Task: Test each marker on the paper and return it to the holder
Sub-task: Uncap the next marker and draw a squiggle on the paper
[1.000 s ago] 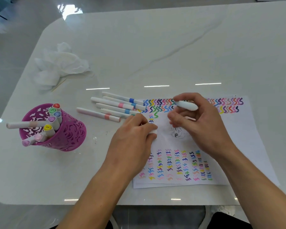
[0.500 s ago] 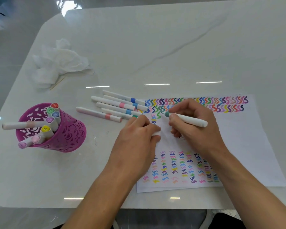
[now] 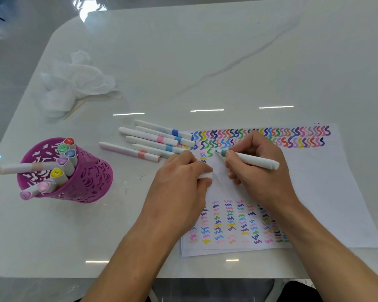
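Right hand (image 3: 260, 171): fingers curled in a pen grip round the white marker with a green collar (image 3: 251, 161); it is uncapped and the tip points left.
Marker tip: just beside a green squiggle (image 3: 209, 151) on the white sheet of paper (image 3: 336, 192). We cannot tell whether it touches the sheet.
Left hand (image 3: 179, 177): knuckles up on the sheet's left edge, fingers closed round a small white piece (image 3: 205, 175), which we judge to be the cap.
Holder: the purple perforated holder (image 3: 92, 182) stands well apart to the left on the white marble-look worktop (image 3: 205, 51). Several capped markers are inside and one lies across its rim.
Loose white markers (image 3: 153, 141): a handful lie side by side between holder and sheet, their near ends at the sheet's corner.
Step, as we judge it: test stroke in hand; capping and return not yet done.
Risk 1: if the left hand lifts, the sheet may slide under the stroke and spoil the mark.
Risk 2: the bare tip sits close to the left hand's fingers, so a slip would ink skin or worktop.
Risk 3: the holder is crowded, so a careless drop-in could knock off the marker balanced on its rim.
Risk 4: setting this marker among the loose ones would mix tested with untested.
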